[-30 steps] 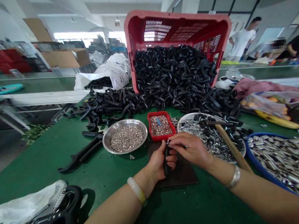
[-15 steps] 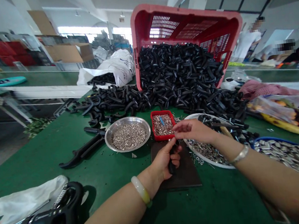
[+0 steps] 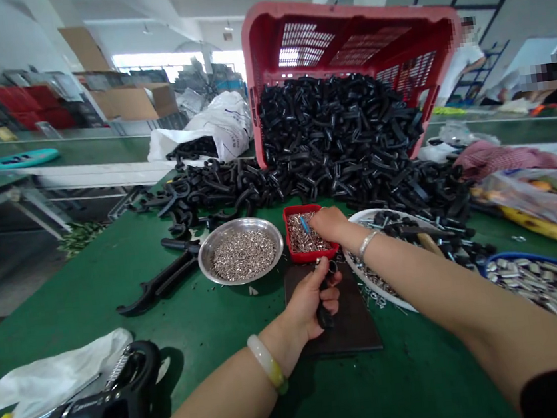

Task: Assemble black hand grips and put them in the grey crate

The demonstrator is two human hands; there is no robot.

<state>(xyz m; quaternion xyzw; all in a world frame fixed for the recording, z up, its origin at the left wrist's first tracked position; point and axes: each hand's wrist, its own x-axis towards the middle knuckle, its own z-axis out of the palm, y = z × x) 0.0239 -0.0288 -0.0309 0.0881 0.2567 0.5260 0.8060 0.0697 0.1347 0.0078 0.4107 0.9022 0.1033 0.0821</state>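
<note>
black plastic handle piece (image 3: pixel 325 316) sits in the person's left hand (image 3: pixel 309 303), the fingers closed around it, just above a flat dark board (image 3: pixel 358 334) on the green workbench (image 3: pixel 67 293). a small metal loop shows at the piece's upper end (too small to make out in detail). the right hand (image 3: pixel 329 224) bends down over a shallow red plastic tray (image 3: pixel 314 256) heaped with thin metal pins (image 3: pixel 302 236), its fingertips at the pile, though i cannot tell whether they hold a pin. left of the tray, a round steel bowl (image 3: pixel 200 258) holds tiny silver rings (image 3: pixel 241 257). to the right, a white round plate (image 3: pixel 394 299) carries black parts and metal bits (image 3: pixel 381 278). behind them, a tilted red plastic crate (image 3: pixel 348 26) stands over a big spilled heap of curved black plastic pieces (image 3: pixel 340 128). a blue-rimmed basin (image 3: pixel 526 261) of silver metal tubes (image 3: pixel 554 291) lies at the right, near yellow bananas (image 3: pixel 546 225). a black forked plastic part (image 3: pixel 159 283) lies left of the bowl, and a white plastic bag (image 3: pixel 51 376) lies at the near left. a co-worker in a white shirt (image 3: pixel 463 60) stands far off.
</note>
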